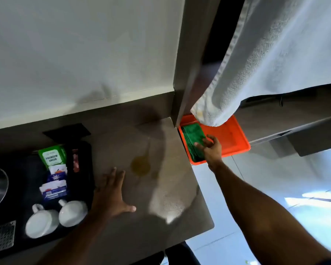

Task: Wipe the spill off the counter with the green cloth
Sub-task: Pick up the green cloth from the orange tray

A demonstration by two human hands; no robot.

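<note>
Grey stone surface (161, 217) runs under me, with my left hand (111, 196) spread flat on it at about 7 o'clock, fingers wide and holding nothing. Just past that hand, toward 12 o'clock, sits the spill (140, 166), a yellowish puddle with a thin streak running away from it. At 9 o'clock a dark tray (84, 169) carries two white cups (56, 219) upside down and some tea packets (53, 159); a careless sweep could push liquid under that tray or knock the cups.

Farther out at 2 o'clock, off the surface's edge, my right hand (210, 148) reaches into an orange bin (235, 136), its grip half open with fingertips on the folded green cloth (193, 142), not yet closed round it. I reckon the cloth could unfold or snag on the bin's rim as I lift. A white towel (256, 64) hangs above the bin and may brush my arm.
</note>
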